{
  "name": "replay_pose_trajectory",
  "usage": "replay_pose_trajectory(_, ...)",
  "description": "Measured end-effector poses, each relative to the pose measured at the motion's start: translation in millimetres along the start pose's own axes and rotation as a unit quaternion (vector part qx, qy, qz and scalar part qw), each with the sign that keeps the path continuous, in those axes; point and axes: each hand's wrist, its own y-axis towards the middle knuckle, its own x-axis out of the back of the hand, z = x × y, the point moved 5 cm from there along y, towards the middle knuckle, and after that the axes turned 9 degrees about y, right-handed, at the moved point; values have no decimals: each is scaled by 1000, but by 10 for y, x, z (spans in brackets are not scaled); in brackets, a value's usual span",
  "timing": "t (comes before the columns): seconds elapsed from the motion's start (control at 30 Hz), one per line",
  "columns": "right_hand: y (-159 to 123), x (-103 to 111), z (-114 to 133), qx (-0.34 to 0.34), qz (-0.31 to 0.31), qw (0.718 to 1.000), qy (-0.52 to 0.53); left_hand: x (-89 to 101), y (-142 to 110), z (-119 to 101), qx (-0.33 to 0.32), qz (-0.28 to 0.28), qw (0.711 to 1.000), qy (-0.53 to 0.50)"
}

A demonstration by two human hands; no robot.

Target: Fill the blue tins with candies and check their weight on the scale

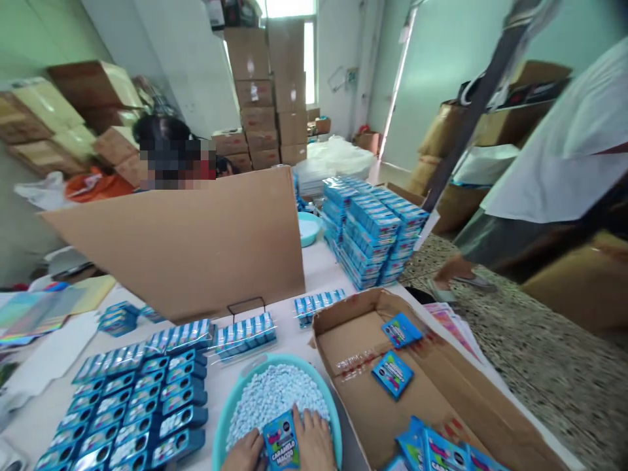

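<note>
Both my hands rest in a teal basin (pixel 230 405) filled with small pale blue candies (pixel 275 396) at the bottom of the view. My left hand (pixel 245 453) and my right hand (pixel 314 441) hold a small blue packet (pixel 281 441) between them, its front printed "Caramelo Macizo". The left fingers curl at the packet's left edge. The right fingers lie along its right edge, over the candies. To the left lie rows of blue boxes (pixel 132 412) with oval windows.
An open cardboard carton (pixel 441 386) with blue packets stands at the right. A tall cardboard sheet (pixel 191 242) stands behind the table, a seated person behind it. Stacked blue boxes (pixel 373 229) sit further back. Another person (pixel 554 163) walks on the floor at right.
</note>
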Motion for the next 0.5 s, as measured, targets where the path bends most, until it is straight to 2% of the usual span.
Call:
replay_pose_trajectory(0.17,-22,-70,-1,-27,-16,994,105,185,5,-139,-47,-39,998,-18)
replay_pose_trajectory(0.27,23,-192,-70,-22,-35,975,220,306,-18,-183,-54,-44,997,-13)
replay_pose_trajectory(0.4,-39,-227,-213,-46,-89,914,392,475,9,-265,-47,18,999,-4)
replay_pose_trajectory(0.5,-254,-2,-223,-39,-144,875,461,582,50,-341,-53,83,995,6)
